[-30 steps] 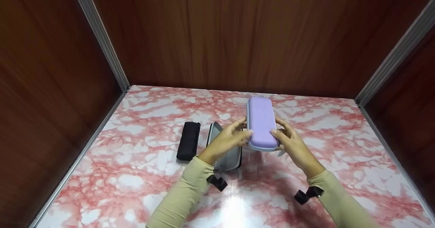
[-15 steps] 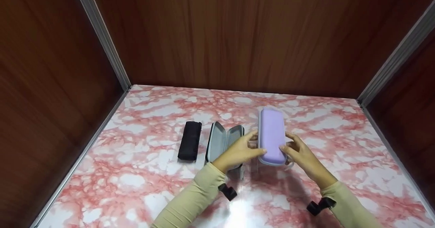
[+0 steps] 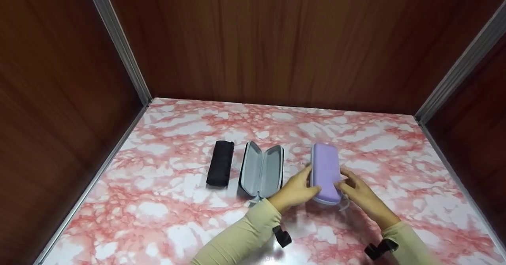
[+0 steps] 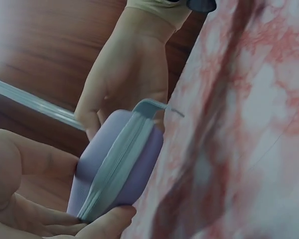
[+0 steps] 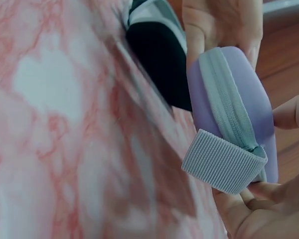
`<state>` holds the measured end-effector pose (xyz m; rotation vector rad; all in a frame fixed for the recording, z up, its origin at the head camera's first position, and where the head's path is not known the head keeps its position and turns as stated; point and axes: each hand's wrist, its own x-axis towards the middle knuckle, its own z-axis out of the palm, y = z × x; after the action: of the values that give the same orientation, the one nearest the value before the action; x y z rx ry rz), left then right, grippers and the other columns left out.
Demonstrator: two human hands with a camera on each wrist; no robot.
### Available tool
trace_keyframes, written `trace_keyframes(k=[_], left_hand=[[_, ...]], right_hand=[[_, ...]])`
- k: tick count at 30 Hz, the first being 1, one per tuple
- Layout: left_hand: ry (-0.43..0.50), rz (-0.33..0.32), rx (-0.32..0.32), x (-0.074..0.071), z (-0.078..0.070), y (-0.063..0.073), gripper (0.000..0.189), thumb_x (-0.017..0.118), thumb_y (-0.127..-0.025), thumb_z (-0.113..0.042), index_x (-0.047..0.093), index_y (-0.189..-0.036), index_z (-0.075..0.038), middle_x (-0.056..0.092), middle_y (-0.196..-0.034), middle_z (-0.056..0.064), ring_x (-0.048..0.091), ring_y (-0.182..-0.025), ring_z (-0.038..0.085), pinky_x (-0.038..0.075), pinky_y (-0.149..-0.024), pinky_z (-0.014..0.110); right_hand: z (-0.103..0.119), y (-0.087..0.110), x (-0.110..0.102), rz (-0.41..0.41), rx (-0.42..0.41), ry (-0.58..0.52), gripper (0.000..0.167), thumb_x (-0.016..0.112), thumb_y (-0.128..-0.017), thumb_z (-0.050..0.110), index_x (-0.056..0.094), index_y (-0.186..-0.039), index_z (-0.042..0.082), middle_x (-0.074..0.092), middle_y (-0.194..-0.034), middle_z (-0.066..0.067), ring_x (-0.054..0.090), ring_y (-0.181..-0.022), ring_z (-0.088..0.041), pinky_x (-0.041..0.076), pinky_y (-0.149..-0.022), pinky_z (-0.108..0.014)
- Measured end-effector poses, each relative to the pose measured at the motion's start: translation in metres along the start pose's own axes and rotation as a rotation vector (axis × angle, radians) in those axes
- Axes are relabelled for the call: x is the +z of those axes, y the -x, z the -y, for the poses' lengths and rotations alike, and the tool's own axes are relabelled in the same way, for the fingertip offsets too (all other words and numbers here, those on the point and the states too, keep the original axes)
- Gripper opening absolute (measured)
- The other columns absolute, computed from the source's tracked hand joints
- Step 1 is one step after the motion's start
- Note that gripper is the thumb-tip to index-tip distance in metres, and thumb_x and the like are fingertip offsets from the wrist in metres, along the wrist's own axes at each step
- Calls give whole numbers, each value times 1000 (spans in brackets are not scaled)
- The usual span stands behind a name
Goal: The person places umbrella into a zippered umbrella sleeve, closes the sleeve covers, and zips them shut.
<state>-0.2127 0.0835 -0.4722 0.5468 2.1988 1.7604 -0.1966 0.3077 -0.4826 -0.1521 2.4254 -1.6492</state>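
Observation:
A lilac zip case [image 3: 326, 170] with a pale grey zip band is held between both hands, right of the middle of the table in the head view. My left hand [image 3: 294, 190] grips its left side near the front end, thumb on top and fingers beneath. On the opposite side my right hand [image 3: 365, 200] pinches it the same way. The zip [image 4: 120, 154] runs closed around the end seen in the left wrist view. A ribbed grey strap [image 5: 224, 162] loops off the case in the right wrist view, close to the right fingers.
Left of the lilac case, a black hard case with grey lining [image 3: 272, 172] lies spread apart on its hinge. Farther left is a closed black soft pouch [image 3: 220, 163]. The red-and-white marbled table [image 3: 158, 217] is bounded by wood-pattern panels [image 3: 257, 44] at the back and sides.
Both hands have brought the lilac case right and nearer the front, lower toward the table. The spread black case, earlier partly behind the left arm, now shows nearly whole.

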Motion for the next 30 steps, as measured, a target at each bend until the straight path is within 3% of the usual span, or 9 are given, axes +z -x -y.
trace_keyframes(k=[5,12,21,26,30], left_hand=[[-15,-12,-17,12,9,-4,78,66,-84,1,32,-154,0,52,-143,20,58,-119,23,46,-102,32],[-4,-37,-72,22,19,-6,74,65,-86,0,34,-153,0,52,-143,19,57,-120,23,43,-105,32],[-13,-41,-100,27,27,-12,69,64,-89,-1,36,-152,2,56,-140,20,57,-121,22,42,-105,29],[-14,-47,-122,28,27,-12,65,63,-91,-2,38,-152,0,59,-135,18,62,-105,21,48,-95,30],[18,-35,-97,27,25,-11,66,64,-89,-1,40,-150,0,57,-138,16,57,-116,19,42,-103,29]], right_hand=[[-8,1,-3,-5,51,52,71,56,-102,31,23,-155,-4,55,-128,-25,58,-111,-29,49,-89,-35],[-16,-2,-5,24,47,98,67,55,-103,28,27,-152,-9,60,-122,-22,60,-107,-26,50,-85,-32],[-19,-2,-4,-19,48,234,67,59,-101,32,36,-147,-11,60,-120,-20,58,-113,-33,49,-86,-33],[-15,-3,-6,-6,84,312,72,59,-100,39,37,-148,-10,60,-117,-18,58,-107,-31,49,-84,-39],[-12,-3,-7,11,72,339,72,60,-100,39,37,-147,-11,60,-119,-19,59,-108,-33,50,-86,-42]])
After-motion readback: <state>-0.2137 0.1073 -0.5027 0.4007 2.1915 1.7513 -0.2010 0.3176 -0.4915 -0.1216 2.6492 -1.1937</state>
